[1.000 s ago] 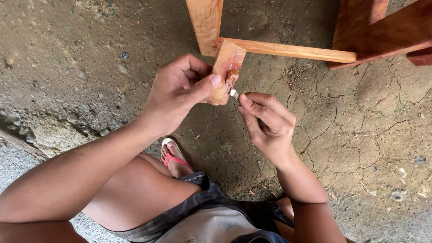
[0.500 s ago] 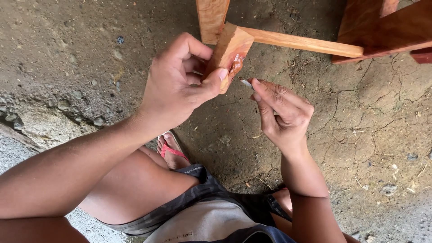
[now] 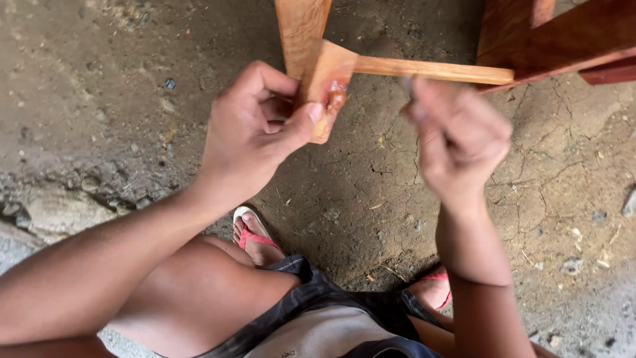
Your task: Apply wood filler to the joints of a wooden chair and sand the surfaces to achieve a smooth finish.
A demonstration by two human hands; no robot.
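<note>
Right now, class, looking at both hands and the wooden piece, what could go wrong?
The left hand pinches the small wooden block with its thumb beside the reddish smear, so the thumb could get smeared or struck. The right hand is blurred with motion near the thin rail; whatever small item it holds could slip onto the cracked dirt floor.

Small pale wooden block (image 3: 329, 86), reddish smear on its face, tilted against the upright wooden leg (image 3: 301, 30).

Open dirt floor (image 3: 99, 99) filled the frame's left; wooden rail (image 3: 430, 68) and dark frame (image 3: 563, 40) (upper right) barred passage.
</note>
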